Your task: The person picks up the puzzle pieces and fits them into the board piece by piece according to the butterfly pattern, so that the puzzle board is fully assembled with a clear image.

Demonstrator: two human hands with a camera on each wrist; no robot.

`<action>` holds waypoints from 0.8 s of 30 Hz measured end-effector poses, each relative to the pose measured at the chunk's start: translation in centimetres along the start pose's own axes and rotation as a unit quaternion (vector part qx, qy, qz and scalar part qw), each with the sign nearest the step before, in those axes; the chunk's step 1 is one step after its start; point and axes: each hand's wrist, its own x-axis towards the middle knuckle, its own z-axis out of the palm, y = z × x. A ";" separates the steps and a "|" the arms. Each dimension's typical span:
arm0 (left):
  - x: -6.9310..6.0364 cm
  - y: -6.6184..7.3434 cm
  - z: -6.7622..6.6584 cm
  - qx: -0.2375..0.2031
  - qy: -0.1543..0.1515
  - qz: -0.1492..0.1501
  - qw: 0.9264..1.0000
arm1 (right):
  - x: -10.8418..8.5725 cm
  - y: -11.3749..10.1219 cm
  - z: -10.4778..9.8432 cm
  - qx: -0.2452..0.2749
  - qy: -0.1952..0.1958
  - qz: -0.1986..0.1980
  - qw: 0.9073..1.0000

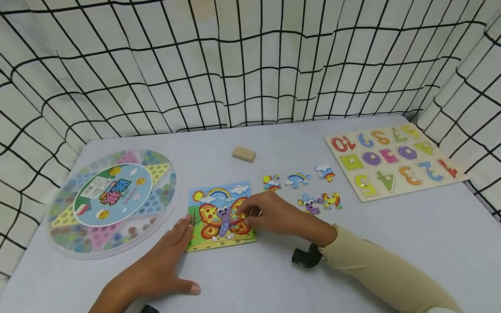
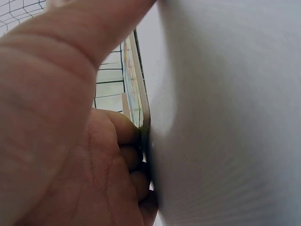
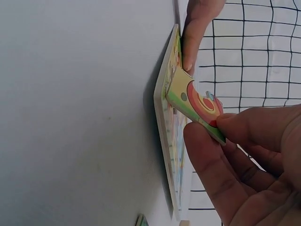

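Black netting hangs across a pale backdrop through the upper half of the head view, behind a white table. Near the middle of that frame lies a puzzle board with a butterfly picture on it. The left hand, lower left of centre, is loosely extended and grasps nothing: its fingertips touch the board's left edge, and its thumb is spread away over the table. The right hand, just right of centre, pinches a puzzle piece between thumb and fingers over the board's right side; in the right wrist view the piece is tilted, showing a red swirl and a green edge. Five loose pieces lie in two rows right of the board. A small wooden block sits above it in the frame. A round board game fills the left side, and a number board lies slanted at right. Tan sleeves and black wrist devices show below.
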 end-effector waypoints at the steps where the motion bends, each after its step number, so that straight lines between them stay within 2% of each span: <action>1: 0.0 0.0 0.0 -0.001 0.001 0.000 1.000 | 0.1 0.0 0.2 -0.005 0.001 0.002 1.000; 5: -0.2 0.1 0.1 -0.003 -0.004 -0.014 1.000 | 0.5 -0.4 0.7 -0.025 0.010 -0.005 1.000; 11: -0.2 0.0 0.2 0.009 0.001 -0.012 1.000 | 0.8 -0.7 0.9 -0.053 0.016 -0.015 0.998; 14: -0.2 0.0 0.2 0.004 0.002 -0.010 1.000 | 1.1 -0.8 0.9 -0.061 0.005 -0.010 0.998; 19: -0.2 -0.1 0.1 0.000 0.006 0.000 1.000 | 1.2 -1.0 1.2 -0.116 -0.021 0.012 0.993; 24: -0.1 -0.2 0.1 0.003 0.010 0.005 1.000 | 1.0 -1.1 1.3 -0.136 -0.022 0.026 0.990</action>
